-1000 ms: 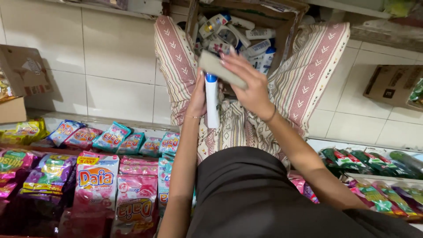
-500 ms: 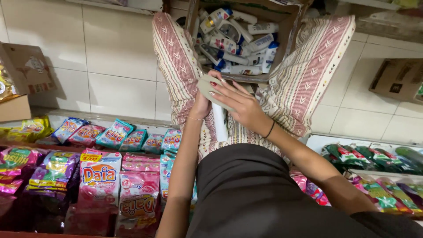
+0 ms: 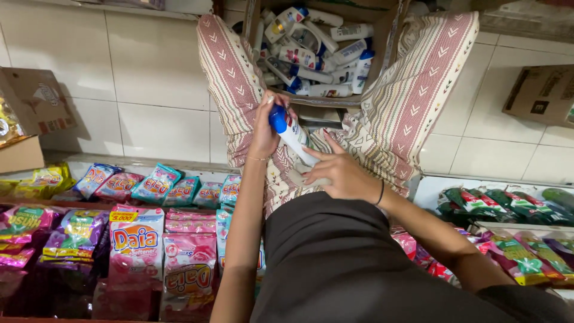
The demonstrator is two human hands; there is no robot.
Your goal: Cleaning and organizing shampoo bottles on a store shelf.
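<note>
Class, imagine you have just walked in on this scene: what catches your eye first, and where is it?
At centre, the left hand and right hand grip a white bottle with a blue cap. Above them a cardboard box of similar bottles sits on a striped cloth. Bright sachet packs crowd the lower left.

White bottle (image 3: 294, 135) with a blue cap, white tubes (image 3: 323, 51) with blue and red marks in the brown cardboard box (image 3: 394, 36). Cloth (image 3: 412, 101) striped dusty red and cream, small chevrons and zigzags. My skirt (image 3: 335, 263) is dark grey. Sachets (image 3: 137, 239) pink, teal, purple, yellow; green ones (image 3: 508, 206) off right. Wall tiles (image 3: 155, 78) white.
</note>
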